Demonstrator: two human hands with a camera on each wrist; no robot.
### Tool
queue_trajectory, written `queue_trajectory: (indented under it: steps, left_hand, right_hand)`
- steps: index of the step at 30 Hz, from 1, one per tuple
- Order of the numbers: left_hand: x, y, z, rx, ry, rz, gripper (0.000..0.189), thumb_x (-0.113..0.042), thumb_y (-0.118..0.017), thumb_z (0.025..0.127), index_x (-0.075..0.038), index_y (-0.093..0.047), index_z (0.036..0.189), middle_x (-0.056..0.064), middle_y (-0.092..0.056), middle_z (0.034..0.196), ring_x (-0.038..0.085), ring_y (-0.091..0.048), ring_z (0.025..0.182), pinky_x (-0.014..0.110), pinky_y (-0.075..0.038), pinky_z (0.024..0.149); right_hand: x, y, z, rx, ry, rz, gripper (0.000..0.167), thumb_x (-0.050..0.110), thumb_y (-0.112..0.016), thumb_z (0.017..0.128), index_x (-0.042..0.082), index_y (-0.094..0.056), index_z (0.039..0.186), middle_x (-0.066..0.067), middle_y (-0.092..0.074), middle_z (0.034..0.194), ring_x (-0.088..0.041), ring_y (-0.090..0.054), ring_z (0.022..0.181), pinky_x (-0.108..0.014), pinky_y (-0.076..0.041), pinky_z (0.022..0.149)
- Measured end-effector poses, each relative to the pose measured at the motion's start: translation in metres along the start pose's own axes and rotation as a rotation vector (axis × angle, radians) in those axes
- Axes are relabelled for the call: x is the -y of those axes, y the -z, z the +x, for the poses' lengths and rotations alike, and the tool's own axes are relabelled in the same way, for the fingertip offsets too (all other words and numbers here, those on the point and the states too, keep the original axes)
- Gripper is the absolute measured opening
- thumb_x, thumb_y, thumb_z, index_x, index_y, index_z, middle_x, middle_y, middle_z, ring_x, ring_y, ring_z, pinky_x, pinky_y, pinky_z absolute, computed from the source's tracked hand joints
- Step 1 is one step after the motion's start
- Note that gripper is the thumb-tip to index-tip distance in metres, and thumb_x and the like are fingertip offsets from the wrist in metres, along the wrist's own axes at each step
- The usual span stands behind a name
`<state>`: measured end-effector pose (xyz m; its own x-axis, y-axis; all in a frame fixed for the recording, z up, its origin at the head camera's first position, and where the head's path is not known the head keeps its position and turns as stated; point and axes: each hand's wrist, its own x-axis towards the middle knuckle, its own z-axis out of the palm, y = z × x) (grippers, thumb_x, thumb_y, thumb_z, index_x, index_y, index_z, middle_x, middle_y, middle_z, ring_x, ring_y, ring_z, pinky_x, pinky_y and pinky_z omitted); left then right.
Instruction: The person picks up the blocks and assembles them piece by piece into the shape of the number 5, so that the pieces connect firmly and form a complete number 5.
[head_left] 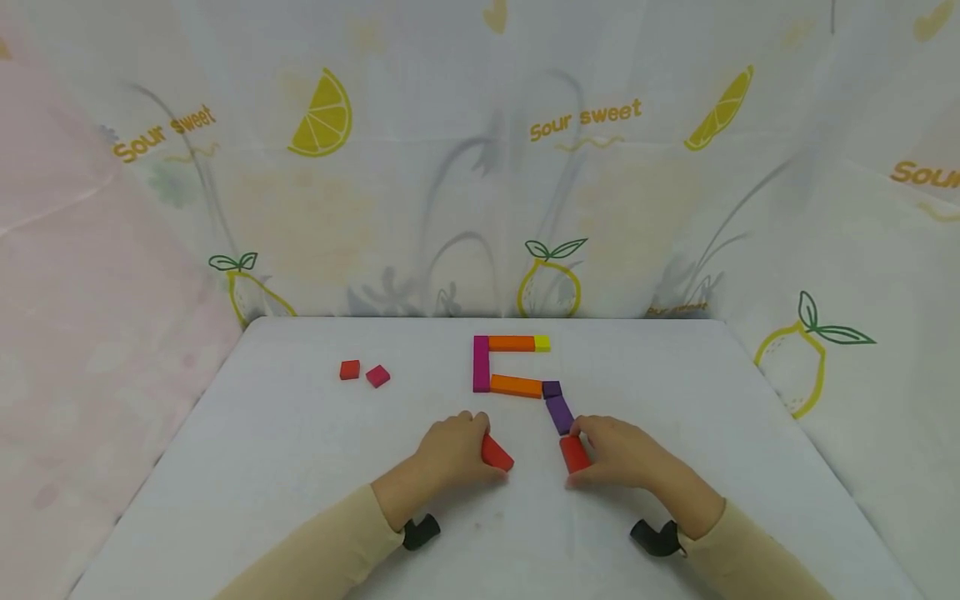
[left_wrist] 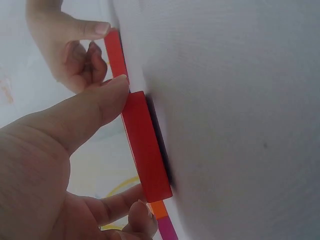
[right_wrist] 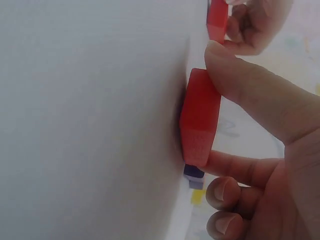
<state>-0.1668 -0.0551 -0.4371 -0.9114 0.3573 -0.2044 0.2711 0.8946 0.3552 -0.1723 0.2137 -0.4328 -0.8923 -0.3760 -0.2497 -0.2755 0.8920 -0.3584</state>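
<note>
In the head view my left hand (head_left: 452, 452) pinches a red block (head_left: 496, 454) between thumb and fingers, low over the white table. The left wrist view shows this red block (left_wrist: 145, 147) lengthwise between thumb and fingertip. To the right, my right hand (head_left: 621, 452) pinches another red block (head_left: 575, 455), whose far end is close to a long purple block (head_left: 559, 414). In the right wrist view that red block (right_wrist: 201, 112) has angled faces. Beyond the purple one lie a small dark purple block (head_left: 551, 389) and a long orange block (head_left: 516, 386).
A magenta block (head_left: 481, 364), a long dark-orange block (head_left: 512, 343) and a small yellow block (head_left: 542, 343) continue the outline. Two small blocks, one red (head_left: 349, 370) and one crimson (head_left: 378, 376), lie apart at left. A printed curtain (head_left: 420, 208) hangs behind the table.
</note>
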Motion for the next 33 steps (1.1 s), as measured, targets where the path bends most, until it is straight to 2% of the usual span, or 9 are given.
queue_trajectory:
  steps: [11, 18, 25, 28, 33]
  left_hand:
    - [-0.003, -0.004, 0.001, -0.005, 0.007, -0.009, 0.065, -0.051, -0.084, 0.074, -0.011, -0.058, 0.118, 0.0, -0.056, 0.088, 0.017, -0.053, 0.081, 0.035, -0.048, 0.071]
    - [0.004, -0.006, 0.002, 0.013, 0.0, -0.062, 0.066, -0.051, -0.084, 0.074, -0.014, -0.057, 0.121, -0.001, -0.056, 0.093, 0.016, -0.054, 0.083, 0.033, -0.049, 0.07]
    - [0.02, -0.002, 0.003, 0.047, -0.044, -0.184, 0.054, -0.042, -0.082, 0.082, -0.019, -0.06, 0.125, -0.005, -0.058, 0.097, 0.013, -0.055, 0.087, 0.03, -0.051, 0.073]
    - [0.025, 0.001, 0.003, 0.056, -0.07, -0.225, 0.044, -0.038, -0.08, 0.084, -0.02, -0.062, 0.121, -0.005, -0.058, 0.093, 0.014, -0.055, 0.086, 0.031, -0.051, 0.073]
    - [0.029, 0.002, 0.003, 0.066, -0.126, -0.24, 0.035, -0.036, -0.08, 0.085, -0.021, -0.065, 0.114, -0.005, -0.056, 0.087, 0.014, -0.054, 0.084, 0.028, -0.049, 0.07]
  right_hand:
    - [0.006, -0.002, -0.003, -0.015, -0.026, -0.031, 0.071, 0.049, -0.088, 0.07, 0.012, -0.061, 0.125, -0.003, -0.066, 0.115, -0.021, -0.061, 0.103, -0.048, -0.052, 0.091]
    - [0.003, -0.002, -0.003, -0.022, -0.041, -0.026, 0.07, 0.054, -0.088, 0.069, 0.017, -0.062, 0.123, -0.001, -0.067, 0.113, -0.019, -0.061, 0.102, -0.047, -0.053, 0.09]
    - [-0.009, 0.005, -0.005, 0.022, -0.002, 0.073, 0.065, 0.043, -0.09, 0.069, 0.02, -0.061, 0.123, 0.004, -0.064, 0.103, -0.016, -0.058, 0.093, -0.043, -0.053, 0.087]
    - [-0.015, 0.006, -0.004, 0.052, 0.03, 0.083, 0.063, 0.038, -0.09, 0.072, 0.021, -0.061, 0.125, 0.006, -0.061, 0.095, -0.015, -0.055, 0.088, -0.039, -0.052, 0.082]
    - [-0.018, 0.007, -0.003, 0.069, 0.059, 0.087, 0.059, 0.035, -0.089, 0.074, 0.02, -0.061, 0.124, 0.005, -0.055, 0.083, -0.015, -0.052, 0.078, -0.034, -0.047, 0.069]
